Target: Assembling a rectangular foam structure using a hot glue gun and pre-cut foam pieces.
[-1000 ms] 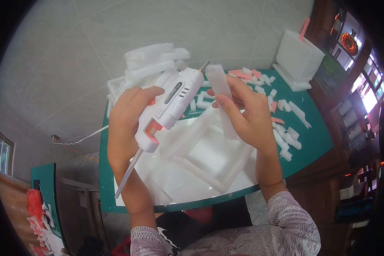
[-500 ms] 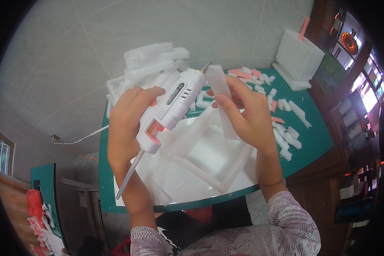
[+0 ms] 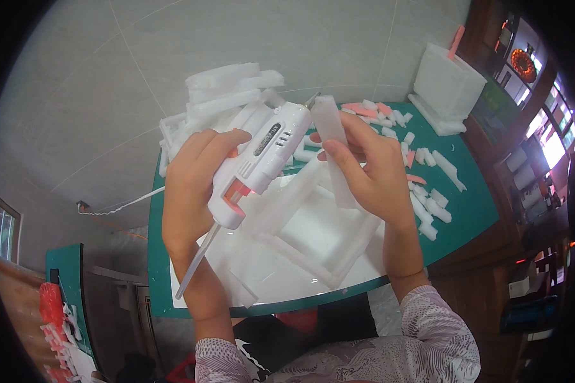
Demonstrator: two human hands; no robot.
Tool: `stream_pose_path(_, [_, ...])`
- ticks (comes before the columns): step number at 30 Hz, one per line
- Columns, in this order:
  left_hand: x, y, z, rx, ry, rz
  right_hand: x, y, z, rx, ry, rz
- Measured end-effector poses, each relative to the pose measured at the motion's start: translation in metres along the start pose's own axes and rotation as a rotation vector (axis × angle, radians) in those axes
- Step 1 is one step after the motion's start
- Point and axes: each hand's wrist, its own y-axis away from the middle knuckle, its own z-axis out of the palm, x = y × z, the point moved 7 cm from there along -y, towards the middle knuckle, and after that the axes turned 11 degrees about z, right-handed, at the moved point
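Note:
My left hand (image 3: 198, 172) is closed round a white hot glue gun (image 3: 268, 150), with a clear glue stick (image 3: 195, 268) jutting from its rear end. The gun's metal nozzle points up and right, right beside the upper end of a flat white foam strip (image 3: 329, 124). Between thumb and fingers, my right hand (image 3: 374, 169) grips that strip, which stands on a slant. Below both hands, a square white foam frame (image 3: 329, 274) lies on a white sheet (image 3: 294, 290). Whether the nozzle touches the strip I cannot tell.
The green table (image 3: 473, 198) holds several foam scraps (image 3: 437, 207) at the right. White foam pieces (image 3: 223, 92) are piled at the back left. A white foam box (image 3: 447, 80) stands at the far right corner. A white cord (image 3: 121, 207) runs off to the left.
The glue gun has shifted slightly to the right, and its nozzle is now closer to the strip's top edge. My right hand has hardly moved.

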Motion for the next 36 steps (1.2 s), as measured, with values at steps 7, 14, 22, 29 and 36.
stream_pose_path(7, [0.0014, -0.0012, 0.0007, -0.006, -0.002, -0.007, -0.0002, -0.0004, -0.0001, 0.008, 0.020, -0.007])
stream_pose_path(14, [-0.0009, 0.0002, 0.0036, -0.025, -0.010, -0.012, 0.0027, -0.0018, -0.0004, 0.002, 0.008, 0.010])
stream_pose_path(22, [-0.0048, 0.0017, -0.0003, 0.001, 0.034, -0.079, 0.0059, -0.0029, -0.0014, -0.017, -0.024, 0.035])
stream_pose_path(29, [-0.0068, 0.0024, 0.0021, -0.008, 0.062, -0.122, 0.0061, -0.0036, -0.0028, -0.015, -0.033, 0.043])
stream_pose_path(36, [-0.0063, 0.0020, 0.0031, -0.026, 0.047, -0.089, 0.0062, -0.0041, -0.0018, -0.019, -0.010, 0.034])
